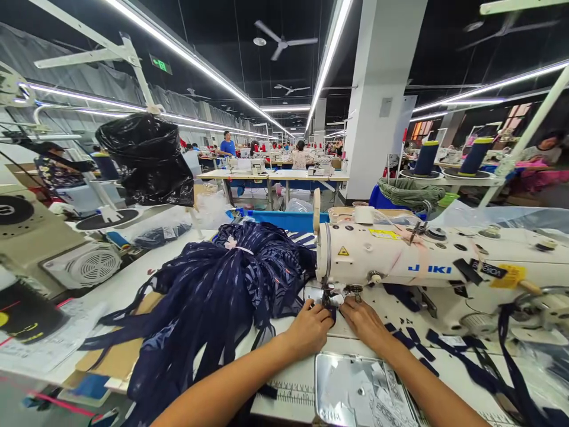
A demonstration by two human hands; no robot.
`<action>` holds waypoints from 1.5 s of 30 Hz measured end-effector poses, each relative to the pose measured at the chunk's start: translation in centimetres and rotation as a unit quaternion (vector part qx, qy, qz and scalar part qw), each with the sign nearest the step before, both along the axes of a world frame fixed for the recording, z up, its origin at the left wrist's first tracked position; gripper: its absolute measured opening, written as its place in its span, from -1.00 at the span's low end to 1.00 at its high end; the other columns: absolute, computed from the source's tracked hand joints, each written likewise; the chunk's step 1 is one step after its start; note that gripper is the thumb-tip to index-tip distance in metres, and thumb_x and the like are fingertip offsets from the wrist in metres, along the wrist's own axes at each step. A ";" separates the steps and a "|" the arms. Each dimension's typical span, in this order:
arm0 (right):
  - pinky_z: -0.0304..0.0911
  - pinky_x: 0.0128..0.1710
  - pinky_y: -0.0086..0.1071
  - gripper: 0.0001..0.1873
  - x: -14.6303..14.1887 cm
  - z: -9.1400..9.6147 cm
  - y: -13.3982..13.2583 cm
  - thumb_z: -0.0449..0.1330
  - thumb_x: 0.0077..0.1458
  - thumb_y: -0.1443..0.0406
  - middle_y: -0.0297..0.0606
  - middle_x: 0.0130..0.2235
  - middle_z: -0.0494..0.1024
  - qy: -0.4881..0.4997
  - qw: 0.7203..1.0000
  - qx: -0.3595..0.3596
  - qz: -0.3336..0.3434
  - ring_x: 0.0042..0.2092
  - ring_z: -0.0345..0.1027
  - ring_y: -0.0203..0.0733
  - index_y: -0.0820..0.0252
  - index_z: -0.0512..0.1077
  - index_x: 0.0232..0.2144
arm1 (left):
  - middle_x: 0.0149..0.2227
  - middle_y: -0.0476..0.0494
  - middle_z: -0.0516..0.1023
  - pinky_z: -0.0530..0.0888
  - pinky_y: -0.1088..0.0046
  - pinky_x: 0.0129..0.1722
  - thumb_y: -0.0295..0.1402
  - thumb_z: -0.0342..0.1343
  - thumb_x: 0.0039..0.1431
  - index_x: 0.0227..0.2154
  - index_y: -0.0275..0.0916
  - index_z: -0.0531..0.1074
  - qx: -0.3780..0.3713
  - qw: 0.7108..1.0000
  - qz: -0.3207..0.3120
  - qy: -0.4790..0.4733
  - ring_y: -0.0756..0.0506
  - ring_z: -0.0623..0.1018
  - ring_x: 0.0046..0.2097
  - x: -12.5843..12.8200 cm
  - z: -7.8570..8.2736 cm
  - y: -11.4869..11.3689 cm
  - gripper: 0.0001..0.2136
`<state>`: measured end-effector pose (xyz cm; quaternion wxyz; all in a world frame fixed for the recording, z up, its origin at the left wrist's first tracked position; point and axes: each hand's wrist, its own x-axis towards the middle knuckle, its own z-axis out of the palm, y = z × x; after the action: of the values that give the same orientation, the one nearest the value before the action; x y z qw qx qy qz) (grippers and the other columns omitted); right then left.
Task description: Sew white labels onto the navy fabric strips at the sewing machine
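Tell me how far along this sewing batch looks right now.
Done, probably: short navy strips lie right of the presser foot. In hand: left hand and right hand hold a dark piece there. Left: the big navy bundle beside the machine.

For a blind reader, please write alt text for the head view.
The left hand and right hand rest by the needle of a white sewing machine. A navy fabric heap lies left of it on the table.

bright ceiling strip lights [195,59] | sharp centre | edges bowed, stretched
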<state>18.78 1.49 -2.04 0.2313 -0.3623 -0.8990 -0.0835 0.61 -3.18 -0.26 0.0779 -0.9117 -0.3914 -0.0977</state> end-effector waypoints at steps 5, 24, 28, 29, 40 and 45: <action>0.23 -0.32 -0.30 -0.83 -0.1 0.2 -0.8 -0.01 0.10 0.37 -0.16 -0.33 0.42 -0.001 1.000 0.028 -0.008 -0.35 0.31 -0.14 0.21 0.37 -0.45 | -0.13 -0.19 0.41 0.11 0.16 0.06 -0.45 -0.05 0.10 -0.15 -0.32 0.32 0.000 1.000 0.015 -0.018 -0.14 0.34 -0.06 -0.7 0.2 -0.9 -0.76; 0.18 -0.35 -0.32 -0.69 -1.7 -0.9 -1.2 0.05 -0.22 0.67 -0.15 -0.37 0.46 -0.098 0.991 0.065 -0.067 -0.37 0.34 -0.13 0.30 0.39 -0.44 | -0.24 -0.17 0.41 0.42 0.43 -0.19 -0.58 -0.03 -0.08 -0.33 -0.32 0.36 -0.051 0.997 -0.018 -0.061 -0.09 0.37 -0.22 -1.1 0.7 -0.2 -0.79; 0.14 -0.40 -0.34 -0.73 -1.9 -0.5 -0.7 0.05 -0.16 0.66 -0.19 -0.41 0.45 -0.086 0.992 0.054 -0.072 -0.42 0.32 -0.17 0.26 0.34 -0.51 | -0.22 -0.16 0.43 0.41 0.41 -0.15 -0.57 -0.03 -0.05 -0.29 -0.31 0.36 -0.059 0.996 -0.029 -0.056 -0.10 0.38 -0.19 -0.9 0.8 -0.4 -0.78; 0.14 -0.41 -0.35 -0.74 -1.8 -0.4 -0.5 0.05 -0.14 0.65 -0.20 -0.42 0.45 -0.080 0.993 0.056 -0.068 -0.43 0.31 -0.19 0.25 0.34 -0.51 | -0.21 -0.16 0.43 0.40 0.40 -0.12 -0.57 -0.03 -0.04 -0.26 -0.31 0.35 -0.060 0.996 -0.033 -0.057 -0.10 0.39 -0.17 -0.9 0.8 -0.4 -0.77; 0.16 -0.33 -0.37 -0.90 -1.4 1.0 -0.1 0.05 0.02 0.45 -0.20 -0.38 0.43 -0.040 0.991 -0.075 -0.100 -0.36 0.32 -0.19 0.26 0.33 -0.37 | -0.16 -0.21 0.47 0.36 0.25 -0.06 -0.56 -0.09 0.09 -0.22 -0.35 0.37 -0.005 0.995 -0.094 -0.029 -0.15 0.40 -0.07 -0.8 0.6 0.2 -0.78; 0.12 -0.28 -0.36 -0.88 -1.1 2.8 -0.1 0.00 0.09 0.41 -0.10 -0.29 0.43 -0.076 0.979 -0.157 -0.109 -0.27 0.31 -0.14 0.28 0.34 -0.35 | -0.16 -0.24 0.46 0.35 0.25 -0.05 -0.58 -0.09 0.09 -0.20 -0.36 0.37 0.003 0.994 -0.103 -0.023 -0.17 0.39 -0.04 -0.6 0.5 0.5 -0.77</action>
<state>17.67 1.38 0.80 0.0921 -0.4822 -0.8712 0.0066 -0.02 -2.71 0.27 0.0614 -0.9445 -0.2968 -0.1270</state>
